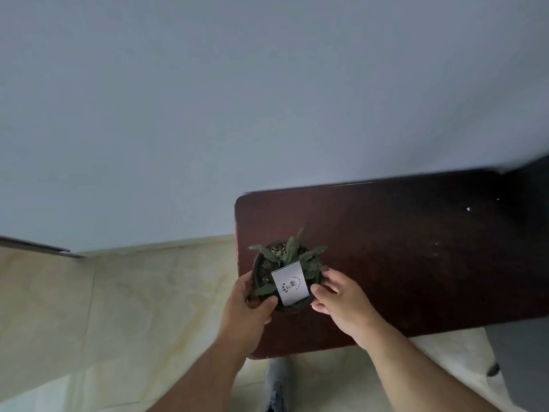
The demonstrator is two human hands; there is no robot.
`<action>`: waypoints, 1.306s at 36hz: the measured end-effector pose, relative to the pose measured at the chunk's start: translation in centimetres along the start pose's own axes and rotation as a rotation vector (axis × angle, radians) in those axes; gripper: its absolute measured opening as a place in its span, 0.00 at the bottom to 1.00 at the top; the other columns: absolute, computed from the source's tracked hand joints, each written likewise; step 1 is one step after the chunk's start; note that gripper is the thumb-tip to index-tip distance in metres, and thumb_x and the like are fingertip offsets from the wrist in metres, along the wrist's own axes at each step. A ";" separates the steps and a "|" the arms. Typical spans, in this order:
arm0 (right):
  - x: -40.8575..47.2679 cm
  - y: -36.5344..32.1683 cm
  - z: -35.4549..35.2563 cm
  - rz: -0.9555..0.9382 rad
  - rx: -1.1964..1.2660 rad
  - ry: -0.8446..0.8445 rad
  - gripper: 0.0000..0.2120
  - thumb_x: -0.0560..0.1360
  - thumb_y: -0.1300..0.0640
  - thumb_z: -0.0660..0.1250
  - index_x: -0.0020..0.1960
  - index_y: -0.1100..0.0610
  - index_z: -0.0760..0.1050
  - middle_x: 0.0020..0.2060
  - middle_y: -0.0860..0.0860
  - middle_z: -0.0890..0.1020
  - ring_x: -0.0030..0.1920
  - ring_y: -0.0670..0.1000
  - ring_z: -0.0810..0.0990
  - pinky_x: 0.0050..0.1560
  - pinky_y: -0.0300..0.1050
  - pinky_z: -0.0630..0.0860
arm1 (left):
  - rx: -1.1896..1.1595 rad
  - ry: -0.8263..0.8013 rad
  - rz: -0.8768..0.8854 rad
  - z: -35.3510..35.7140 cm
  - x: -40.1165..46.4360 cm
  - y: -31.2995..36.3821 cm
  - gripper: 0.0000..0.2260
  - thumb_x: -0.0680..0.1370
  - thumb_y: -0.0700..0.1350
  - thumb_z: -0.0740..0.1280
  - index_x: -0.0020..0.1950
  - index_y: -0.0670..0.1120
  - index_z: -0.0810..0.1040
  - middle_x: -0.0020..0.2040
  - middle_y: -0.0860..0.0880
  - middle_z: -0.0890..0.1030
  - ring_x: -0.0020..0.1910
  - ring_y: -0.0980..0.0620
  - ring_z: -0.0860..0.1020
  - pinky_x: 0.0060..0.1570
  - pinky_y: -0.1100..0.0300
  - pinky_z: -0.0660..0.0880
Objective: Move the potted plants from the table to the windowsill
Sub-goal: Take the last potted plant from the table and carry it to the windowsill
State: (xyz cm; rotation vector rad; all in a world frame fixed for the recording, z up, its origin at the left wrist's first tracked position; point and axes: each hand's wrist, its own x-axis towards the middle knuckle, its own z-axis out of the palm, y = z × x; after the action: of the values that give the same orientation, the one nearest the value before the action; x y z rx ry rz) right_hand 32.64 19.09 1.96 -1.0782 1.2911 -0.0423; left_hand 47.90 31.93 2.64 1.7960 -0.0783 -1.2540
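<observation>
A small potted plant [286,257] with dark green leaves sits in a dark round pot near the left edge of a dark brown table [401,248]. A white printed tag [290,283] stands in the pot's front. My left hand [248,307] grips the pot's left side, thumb curled over the rim. My right hand [338,298] holds the pot's right side, fingers curled against it. Whether the pot rests on the table or is lifted I cannot tell.
A plain grey-blue wall [267,99] rises behind the table. Pale tiled floor [118,307] lies to the left and below. A dark object [531,185] stands at the table's far right, and a dark ledge edge [35,246] shows at the left.
</observation>
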 end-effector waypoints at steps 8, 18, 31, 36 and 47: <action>-2.8 -2.2 0.6 -0.041 0.019 0.039 0.14 0.80 0.67 0.65 0.62 0.54 0.78 0.57 0.49 0.82 0.51 0.51 0.83 0.50 0.47 0.85 | -0.057 0.024 0.032 -0.5 -1.3 0.1 0.24 0.76 0.31 0.71 0.58 0.59 0.75 0.51 0.60 0.83 0.50 0.48 0.83 0.46 0.53 0.84; -11.2 -8.8 5.6 -0.119 -0.141 -0.133 0.14 0.80 0.65 0.67 0.65 0.59 0.77 0.55 0.57 0.84 0.37 0.50 0.83 0.48 0.51 0.86 | -0.207 0.081 0.106 -8.7 -10.8 5.2 0.23 0.76 0.30 0.70 0.60 0.56 0.75 0.59 0.55 0.81 0.39 0.51 0.81 0.40 0.57 0.82; -24.8 -17.8 24.5 -0.301 -0.325 -0.504 0.12 0.78 0.64 0.69 0.56 0.50 0.81 0.57 0.57 0.83 0.36 0.52 0.84 0.47 0.54 0.86 | -0.455 0.386 0.241 -27.6 -26.4 6.2 0.20 0.77 0.32 0.70 0.63 0.54 0.77 0.60 0.51 0.82 0.40 0.49 0.82 0.43 0.55 0.83; -29.8 -18.9 34.1 -0.360 -0.440 -0.645 0.12 0.78 0.65 0.69 0.57 0.52 0.82 0.55 0.56 0.84 0.37 0.55 0.84 0.45 0.53 0.86 | -0.579 0.529 0.299 -35.2 -32.3 4.5 0.20 0.77 0.31 0.70 0.63 0.51 0.77 0.58 0.49 0.82 0.36 0.48 0.80 0.41 0.54 0.83; -42.4 -15.9 57.2 -0.408 -0.678 -0.930 0.12 0.79 0.67 0.68 0.60 0.58 0.80 0.51 0.59 0.83 0.34 0.53 0.83 0.43 0.52 0.85 | -0.830 0.880 0.382 -52.2 -44.9 -3.9 0.23 0.77 0.32 0.71 0.69 0.49 0.75 0.62 0.47 0.80 0.34 0.52 0.82 0.46 0.49 0.84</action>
State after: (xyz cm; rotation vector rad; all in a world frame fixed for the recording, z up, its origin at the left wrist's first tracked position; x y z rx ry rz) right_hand 70.98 69.85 37.65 -1.6449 0.2103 0.5643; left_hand 64.91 90.22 35.27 1.3379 0.5007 -0.0899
